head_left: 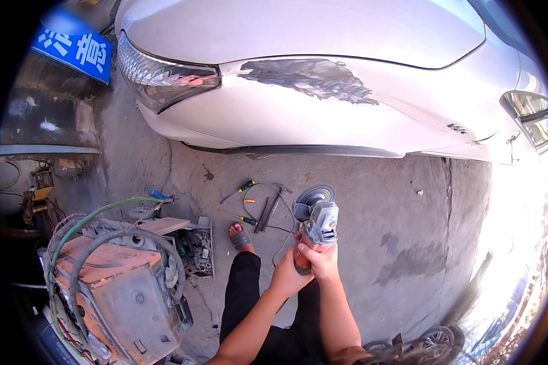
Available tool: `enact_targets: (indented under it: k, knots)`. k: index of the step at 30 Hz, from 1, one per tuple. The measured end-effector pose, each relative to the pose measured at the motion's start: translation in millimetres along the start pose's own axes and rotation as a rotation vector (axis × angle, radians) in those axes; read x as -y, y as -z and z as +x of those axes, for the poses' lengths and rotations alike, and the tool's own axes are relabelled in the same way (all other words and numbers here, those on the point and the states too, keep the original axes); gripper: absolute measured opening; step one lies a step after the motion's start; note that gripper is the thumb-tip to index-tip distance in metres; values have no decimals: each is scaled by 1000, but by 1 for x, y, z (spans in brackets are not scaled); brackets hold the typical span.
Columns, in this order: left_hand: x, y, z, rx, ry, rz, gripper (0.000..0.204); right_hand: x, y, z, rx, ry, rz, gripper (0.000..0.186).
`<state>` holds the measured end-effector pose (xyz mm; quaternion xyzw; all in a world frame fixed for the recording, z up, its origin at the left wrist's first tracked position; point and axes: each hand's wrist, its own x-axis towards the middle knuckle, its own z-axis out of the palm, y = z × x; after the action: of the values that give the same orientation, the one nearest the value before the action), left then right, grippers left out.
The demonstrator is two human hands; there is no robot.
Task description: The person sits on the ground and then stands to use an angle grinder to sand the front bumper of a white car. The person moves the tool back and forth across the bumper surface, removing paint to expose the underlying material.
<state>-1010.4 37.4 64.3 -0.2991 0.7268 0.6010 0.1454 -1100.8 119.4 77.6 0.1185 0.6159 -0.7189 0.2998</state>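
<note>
My left hand (288, 272) and my right hand (319, 257) are closed around the orange handle of an angle grinder (320, 220), held low in front of me with its grey head and disc toward the car. Beyond it, across the top, is a white car (298, 121) with a rough dark-grey patch (304, 78) on the panel behind its lamp (164, 79). On the concrete left of the grinder lie screwdrivers (245, 186), a dark metal tool (266, 212) and a cable (278, 228). My sandalled foot (238, 236) is just below them.
An orange-and-grey machine with thick hoses (112, 274) stands close on the left. Behind it are dark metal surfaces (52, 131), clutter (42, 194) and a blue sign (91, 55). Wheels (437, 342) are at the lower right, and the car's mirror (526, 112) juts out at the right.
</note>
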Motion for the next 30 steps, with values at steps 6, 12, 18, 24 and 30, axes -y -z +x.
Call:
enact_targets:
  k: [6, 12, 18, 24, 30]
  knots:
    - [-52, -24, 42, -102, -146, -12, 84, 53, 17, 37, -76, 129, -48, 37]
    - [-101, -25, 103, -231, -289, -68, 82, 117, 2, 88, -61, 294, -119, 35]
    - [-104, -24, 133, -316, -427, -102, 72, 143, -9, 106, 15, 354, -198, 56]
    - [-94, -23, 145, -357, -447, -223, 70, 150, -22, 109, 69, 389, -154, 42]
    - [-92, -15, 146, -326, -388, -234, 73, 145, -22, 116, 82, 355, -136, 50]
